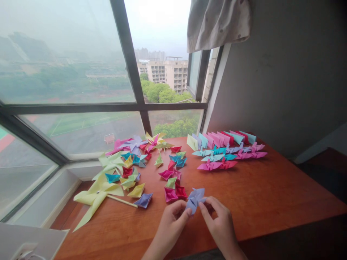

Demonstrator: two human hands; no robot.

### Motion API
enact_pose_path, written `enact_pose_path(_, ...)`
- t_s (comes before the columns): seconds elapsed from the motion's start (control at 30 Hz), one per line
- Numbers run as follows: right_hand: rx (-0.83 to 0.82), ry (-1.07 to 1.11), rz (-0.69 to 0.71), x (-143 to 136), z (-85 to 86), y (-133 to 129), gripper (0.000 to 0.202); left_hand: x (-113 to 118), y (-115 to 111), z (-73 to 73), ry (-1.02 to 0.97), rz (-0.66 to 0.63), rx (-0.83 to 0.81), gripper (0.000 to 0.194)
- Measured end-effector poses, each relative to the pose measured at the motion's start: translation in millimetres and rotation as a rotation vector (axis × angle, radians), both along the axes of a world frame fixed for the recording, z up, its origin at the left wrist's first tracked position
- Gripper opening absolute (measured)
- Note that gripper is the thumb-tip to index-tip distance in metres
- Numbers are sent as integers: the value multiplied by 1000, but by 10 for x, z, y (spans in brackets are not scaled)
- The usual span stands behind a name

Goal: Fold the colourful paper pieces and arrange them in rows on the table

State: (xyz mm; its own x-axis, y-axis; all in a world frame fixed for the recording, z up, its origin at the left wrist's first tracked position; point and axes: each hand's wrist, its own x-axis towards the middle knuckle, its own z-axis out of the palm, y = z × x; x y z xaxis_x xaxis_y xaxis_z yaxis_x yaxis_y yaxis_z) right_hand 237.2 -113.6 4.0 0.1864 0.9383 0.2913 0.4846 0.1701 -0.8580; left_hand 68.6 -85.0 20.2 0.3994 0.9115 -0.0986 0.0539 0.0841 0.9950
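Observation:
A lavender piece of folded origami paper [195,199] with several pointed flaps is held up near the front of the wooden table. My left hand [173,220] pinches its lower left side between thumb and fingers. On the other side, my right hand [219,218] grips its right edge the same way. Just beyond my left hand sit a magenta paper boat [171,195] and a red paper boat [180,190]. A purple paper boat [144,200] lies farther left, touching or close to the end of a pinwheel stick [122,201].
A large yellow pinwheel [99,193] lies at the table's left, with more pinwheels [135,145] behind it. Rows of paper cranes [217,165] and upright folded paper planes [217,140] stand at the back right. Windows [168,119] border the table [260,202].

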Motion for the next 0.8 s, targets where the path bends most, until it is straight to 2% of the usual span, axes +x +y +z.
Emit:
enact_pose_path(0.17,8,-118,-196,352,-69,51,28,-17,-43,-68,147,-71,94,35)
enact_pose_path(0.3,-6,-280,-476,949,-174,152,34,-42,-56,-88,166,-71,115,36)
enact_pose_path(0.47,-55,-568,-688,1714,-264,312,30,-23,-74,-49,207,-67,146,36)
enact_pose_path(0.6,-127,-679,-697,2062,-320,453,25,-7,-82,-30,256,-57,179,35)
enact_pose_path(0.8,-176,-750,-654,2199,-401,699,20,-4,-78,-29,260,-54,193,34)
